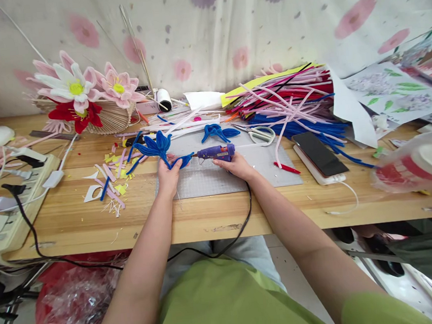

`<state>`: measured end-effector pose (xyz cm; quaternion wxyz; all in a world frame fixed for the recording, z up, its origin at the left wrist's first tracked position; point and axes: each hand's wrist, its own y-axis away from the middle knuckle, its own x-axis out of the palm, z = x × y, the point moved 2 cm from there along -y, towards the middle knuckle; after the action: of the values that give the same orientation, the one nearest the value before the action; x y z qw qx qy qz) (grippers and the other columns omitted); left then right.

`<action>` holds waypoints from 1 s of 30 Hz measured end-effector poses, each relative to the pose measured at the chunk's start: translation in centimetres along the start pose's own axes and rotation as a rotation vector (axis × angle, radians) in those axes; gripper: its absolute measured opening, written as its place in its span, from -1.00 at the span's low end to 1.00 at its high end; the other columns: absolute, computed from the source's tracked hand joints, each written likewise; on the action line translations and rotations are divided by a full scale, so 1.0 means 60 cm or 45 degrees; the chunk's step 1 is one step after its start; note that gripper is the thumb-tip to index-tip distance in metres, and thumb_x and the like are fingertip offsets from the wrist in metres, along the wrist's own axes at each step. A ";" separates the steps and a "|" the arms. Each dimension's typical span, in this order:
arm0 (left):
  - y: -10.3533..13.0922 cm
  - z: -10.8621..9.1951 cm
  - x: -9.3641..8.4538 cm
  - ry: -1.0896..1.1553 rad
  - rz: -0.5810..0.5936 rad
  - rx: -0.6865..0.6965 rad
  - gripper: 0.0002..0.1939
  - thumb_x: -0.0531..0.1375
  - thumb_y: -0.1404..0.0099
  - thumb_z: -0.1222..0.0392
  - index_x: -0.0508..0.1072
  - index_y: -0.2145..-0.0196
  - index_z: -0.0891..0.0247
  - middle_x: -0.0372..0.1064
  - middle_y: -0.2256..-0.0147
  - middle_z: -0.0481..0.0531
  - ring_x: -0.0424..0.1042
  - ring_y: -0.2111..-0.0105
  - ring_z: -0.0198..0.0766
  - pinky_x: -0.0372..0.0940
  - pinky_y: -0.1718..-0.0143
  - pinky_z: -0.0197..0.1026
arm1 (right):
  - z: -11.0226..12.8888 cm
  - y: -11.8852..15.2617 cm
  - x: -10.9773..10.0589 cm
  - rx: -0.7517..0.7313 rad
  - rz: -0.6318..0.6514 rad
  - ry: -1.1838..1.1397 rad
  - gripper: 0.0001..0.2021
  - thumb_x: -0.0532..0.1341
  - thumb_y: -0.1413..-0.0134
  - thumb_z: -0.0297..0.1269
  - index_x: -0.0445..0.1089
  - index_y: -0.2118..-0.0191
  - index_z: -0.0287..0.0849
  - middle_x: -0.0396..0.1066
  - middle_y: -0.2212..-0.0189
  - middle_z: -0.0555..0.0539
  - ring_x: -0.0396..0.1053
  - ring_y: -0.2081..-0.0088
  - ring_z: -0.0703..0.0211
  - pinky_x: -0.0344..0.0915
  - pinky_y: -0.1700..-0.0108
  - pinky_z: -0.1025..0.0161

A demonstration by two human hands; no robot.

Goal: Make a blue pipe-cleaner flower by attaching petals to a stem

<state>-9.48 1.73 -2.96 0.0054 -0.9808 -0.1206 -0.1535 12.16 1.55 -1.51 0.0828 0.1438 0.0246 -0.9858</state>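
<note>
My left hand [169, 175] is closed around a blue pipe-cleaner flower [157, 146], whose petals spread above the fingers. One blue petal [181, 161] points right from this hand. My right hand [235, 166] grips a purple hot glue gun [217, 152], its nozzle pointing left and close to that petal; whether they touch I cannot tell. The gun's black cord [248, 204] hangs over the table edge. Behind the gun, a second blue pipe-cleaner piece [219, 132] lies on the grey cutting mat [203, 183].
Scissors [261, 134] lie at the mat's back edge, before piled pipe cleaners [289, 96]. Further right are a phone [320, 153] and a wrapped cup [418, 165]. Leftward are scraps [114, 179], a power strip [22, 211] and finished flowers [79, 88] on a fan-shaped holder.
</note>
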 end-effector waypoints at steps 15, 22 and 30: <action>0.001 0.000 -0.001 -0.024 0.032 -0.007 -0.63 0.31 0.01 0.28 0.23 0.27 0.20 0.38 0.37 -0.02 0.49 0.44 -0.29 0.17 0.66 -0.44 | 0.001 0.002 -0.002 0.045 -0.010 0.030 -0.55 0.28 0.25 0.11 0.41 0.34 -0.19 0.36 0.49 -0.04 0.30 0.39 0.15 0.25 0.29 0.17; 0.001 0.000 -0.001 -0.031 0.017 0.003 -0.63 0.31 0.01 0.28 0.23 0.28 0.21 0.35 0.36 -0.03 0.48 0.44 -0.31 0.18 0.66 -0.45 | 0.009 0.005 -0.001 0.027 0.041 -0.001 -0.53 0.28 0.26 0.13 0.40 0.33 -0.18 0.34 0.51 -0.01 0.29 0.40 0.17 0.26 0.31 0.19; 0.001 0.000 -0.001 -0.058 0.017 -0.005 -0.64 0.30 0.00 0.26 0.23 0.28 0.19 0.37 0.36 -0.02 0.49 0.40 -0.27 0.24 0.61 -0.40 | 0.003 0.004 -0.004 0.039 0.014 0.016 -0.55 0.28 0.25 0.11 0.41 0.32 -0.17 0.37 0.49 -0.02 0.31 0.38 0.15 0.27 0.29 0.18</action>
<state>-9.52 1.68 -2.97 0.0016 -0.9848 -0.1139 -0.1312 12.38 1.32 -1.25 0.0858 0.1513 0.0094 -0.9847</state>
